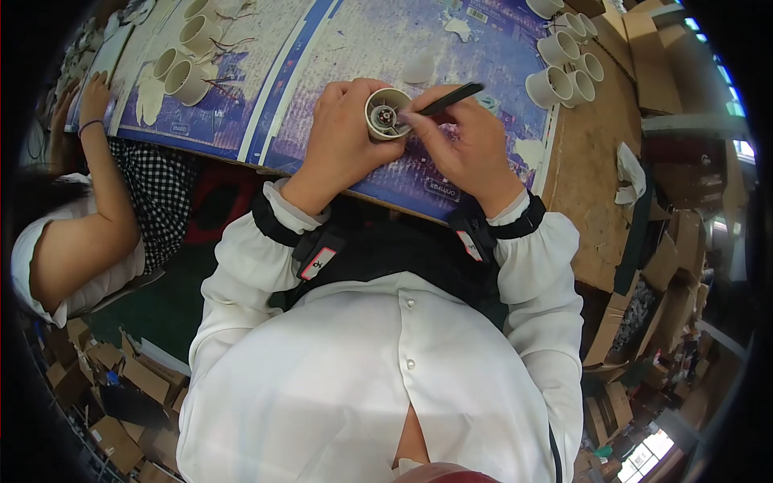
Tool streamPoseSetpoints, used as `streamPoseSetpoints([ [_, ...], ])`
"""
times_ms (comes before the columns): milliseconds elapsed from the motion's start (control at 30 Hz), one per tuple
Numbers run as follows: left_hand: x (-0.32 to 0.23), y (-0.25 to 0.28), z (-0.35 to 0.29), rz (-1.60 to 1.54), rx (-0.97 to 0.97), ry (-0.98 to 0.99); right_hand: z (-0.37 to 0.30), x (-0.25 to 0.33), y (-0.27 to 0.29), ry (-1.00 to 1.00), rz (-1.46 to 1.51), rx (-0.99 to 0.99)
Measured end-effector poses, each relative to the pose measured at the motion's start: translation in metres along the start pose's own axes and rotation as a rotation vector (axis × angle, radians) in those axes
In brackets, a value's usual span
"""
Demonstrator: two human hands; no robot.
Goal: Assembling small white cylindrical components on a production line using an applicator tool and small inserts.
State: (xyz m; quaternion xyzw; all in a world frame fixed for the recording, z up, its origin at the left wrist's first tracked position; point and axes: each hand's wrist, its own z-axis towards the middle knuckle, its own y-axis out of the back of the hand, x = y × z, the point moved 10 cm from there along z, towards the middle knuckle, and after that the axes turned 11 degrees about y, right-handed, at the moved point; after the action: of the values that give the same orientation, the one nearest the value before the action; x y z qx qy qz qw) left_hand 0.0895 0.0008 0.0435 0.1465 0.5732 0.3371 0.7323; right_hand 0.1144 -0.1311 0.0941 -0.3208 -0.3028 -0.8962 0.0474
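Note:
My left hand (pixel 342 129) wraps round a white plastic cylindrical housing (pixel 387 97), its open end facing up. Inside it a small round part with metallic bits and spokes shows at the centre. In my right hand (pixel 473 149) is a slim black hand tool (pixel 452 98), pinched between thumb and fingers. The tool slants down to the left, its lower end at the housing's mouth; its tip is hard to make out, so I cannot tell its exact kind. Just beyond the housing, a translucent white cap-like piece (pixel 419 68) stands on the table.
Blue printed cardboard (pixel 282 88) covers the table. Several white housings (pixel 187 84) with thin wires stand at the left, and more white cups (pixel 549 86) at the right. A co-worker's arm (pixel 105 169) rests at the left edge. Cardboard boxes (pixel 676 249) crowd the right side.

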Motion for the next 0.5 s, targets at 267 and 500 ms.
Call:
streamPoseSetpoints([
  [267,0.003,0.005,-0.002,0.014,-0.058,-0.036,-0.012,-0.023,0.078,-0.227,-0.395,0.094],
  [500,0.0,0.009,0.0,0.058,-0.058,-0.021,-0.057,-0.054,0.088,-0.279,-0.807,0.278],
])
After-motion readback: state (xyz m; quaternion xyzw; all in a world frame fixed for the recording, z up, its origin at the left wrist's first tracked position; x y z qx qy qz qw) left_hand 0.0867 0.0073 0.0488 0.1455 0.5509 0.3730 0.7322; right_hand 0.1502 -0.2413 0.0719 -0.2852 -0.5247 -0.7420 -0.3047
